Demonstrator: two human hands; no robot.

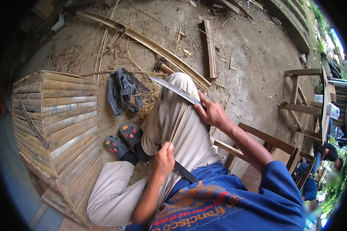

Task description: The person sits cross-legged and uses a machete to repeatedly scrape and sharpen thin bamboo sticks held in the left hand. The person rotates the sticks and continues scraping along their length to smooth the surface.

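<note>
My left hand (163, 161) is closed around the lower end of a thin wooden strip (180, 124). The strip slants up over my thigh to a long curved knife (172, 88). That blade lies across my raised knee, its pointed end to the left. My right hand (213, 112) grips the knife's right end, thumb and forefinger near the strip's upper end; the handle is hidden. Beside my left wrist a flat dark band (185, 172) runs toward my waist; I cannot tell what it is.
A slatted wooden crate (69, 115) stands at left, by a dark crumpled cloth (123, 92). A hammer (164, 67), a split bamboo length (162, 52) and a wooden plank (211, 48) lie on the dirt ahead. Wooden frames (302, 104) stand at right; people sit beyond.
</note>
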